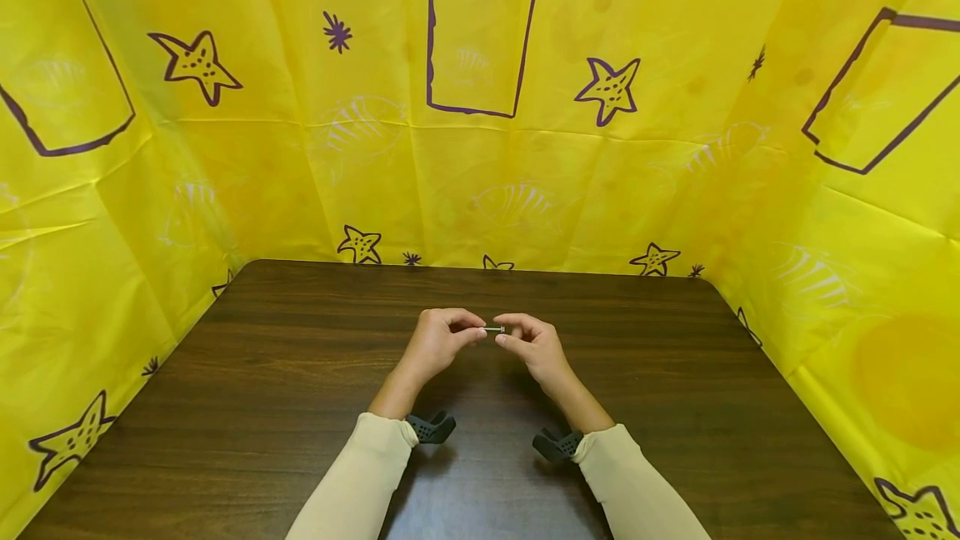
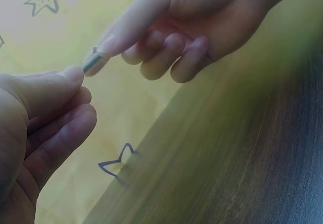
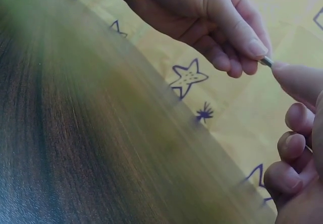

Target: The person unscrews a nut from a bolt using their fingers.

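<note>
A small metal bolt (image 1: 492, 329) lies level between the two hands, a wider piece at its right end. My left hand (image 1: 438, 344) pinches the other end of the shank between thumb and forefinger. Around the wider end, the thumb and forefinger of my right hand (image 1: 534, 348) stand parted, with a gap showing in the head view. From the left wrist, the bolt (image 2: 92, 61) shows as a short grey shaft beside the right thumb (image 2: 113, 41). Only a short bit of the bolt (image 3: 266, 61) shows in the right wrist view; the left fingertips hide the rest.
Both hands are over a dark wood-grain table (image 1: 300, 340) with rounded far corners. Yellow cloth (image 1: 285, 190) printed with starfish and fish surrounds its back and sides. Dark straps with camera mounts (image 1: 432, 427) sit at both wrists, beside pale sleeves (image 1: 360, 473).
</note>
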Available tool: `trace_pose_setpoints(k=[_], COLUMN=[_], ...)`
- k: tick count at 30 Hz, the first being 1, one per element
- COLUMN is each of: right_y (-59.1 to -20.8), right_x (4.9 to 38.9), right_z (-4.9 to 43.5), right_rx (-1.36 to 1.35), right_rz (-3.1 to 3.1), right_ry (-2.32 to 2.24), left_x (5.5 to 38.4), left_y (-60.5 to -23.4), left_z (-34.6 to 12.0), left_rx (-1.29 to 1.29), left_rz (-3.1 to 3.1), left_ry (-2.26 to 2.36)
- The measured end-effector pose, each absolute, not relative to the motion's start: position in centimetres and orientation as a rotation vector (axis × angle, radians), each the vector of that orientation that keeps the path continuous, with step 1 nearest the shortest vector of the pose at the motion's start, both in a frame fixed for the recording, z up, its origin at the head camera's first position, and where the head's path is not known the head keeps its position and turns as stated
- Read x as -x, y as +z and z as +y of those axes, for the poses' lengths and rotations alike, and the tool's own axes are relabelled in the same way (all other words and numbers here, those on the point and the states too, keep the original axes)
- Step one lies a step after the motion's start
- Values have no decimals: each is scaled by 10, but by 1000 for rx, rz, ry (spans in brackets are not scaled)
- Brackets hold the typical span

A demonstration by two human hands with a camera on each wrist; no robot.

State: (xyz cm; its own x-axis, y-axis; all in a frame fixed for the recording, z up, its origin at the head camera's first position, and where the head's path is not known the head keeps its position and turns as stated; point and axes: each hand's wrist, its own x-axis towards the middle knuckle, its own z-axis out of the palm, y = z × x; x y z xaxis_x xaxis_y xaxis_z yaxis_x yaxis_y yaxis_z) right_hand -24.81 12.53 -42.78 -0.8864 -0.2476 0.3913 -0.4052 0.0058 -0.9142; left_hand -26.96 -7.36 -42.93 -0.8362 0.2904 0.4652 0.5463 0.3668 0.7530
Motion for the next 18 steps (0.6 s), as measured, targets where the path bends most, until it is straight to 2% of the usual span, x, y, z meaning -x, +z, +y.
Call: trace_pose_setpoints(k=[5, 12, 18], right_y=[-426, -449, -455], right_x=[248, 264, 265], right_z=[125, 128, 126], right_rx=[-673, -517, -519], right_rz=[-2182, -2281, -2275], right_ry=[2028, 2000, 1994], left_x=[269, 268, 267], left_y=[-429, -428, -429], left_z=[-72, -70, -69], left_rx=[747, 746, 744], left_rz=[-2369, -2379, -2381], left_ry=[-1484, -1502, -1500])
